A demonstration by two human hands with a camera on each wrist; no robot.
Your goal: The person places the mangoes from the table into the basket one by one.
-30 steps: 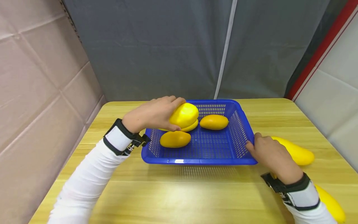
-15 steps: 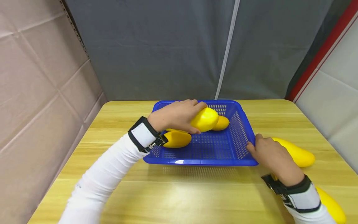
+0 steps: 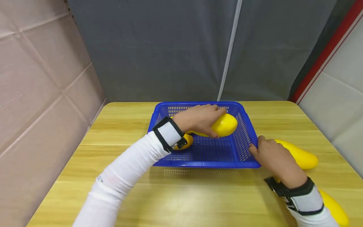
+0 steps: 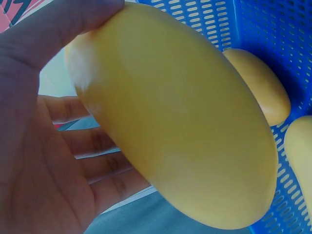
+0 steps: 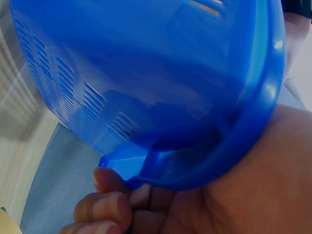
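Over the far right part of the blue basket (image 3: 239, 157), the left hand (image 3: 199, 119) grips a yellow mango (image 3: 224, 125), fingers curled over its top and thumb beneath. The left wrist view shows the same mango (image 4: 175, 122) lying across the palm (image 4: 44, 161), with the thumb along its upper end and the perforated basket floor (image 4: 253, 29) behind it. A second mango (image 4: 261, 83) lies on that floor just beyond the held one, and the edge of a third (image 4: 300, 156) shows at the right border of the view. From the head view, one mango in the basket (image 3: 185, 142) is partly hidden by the left wrist strap.

At the basket's near right corner, the right hand (image 3: 273, 157) holds the rim, thumb on top. The right wrist view shows the fingers (image 5: 109, 204) curled under the rim (image 5: 253, 122), gripping it.

Outside the basket, on the wooden table (image 3: 198, 195), a long yellow fruit (image 3: 300, 156) lies just beyond the right hand, well apart from the held mango. Another yellow fruit (image 3: 336, 209) lies beside the right forearm, near the table's front right edge.
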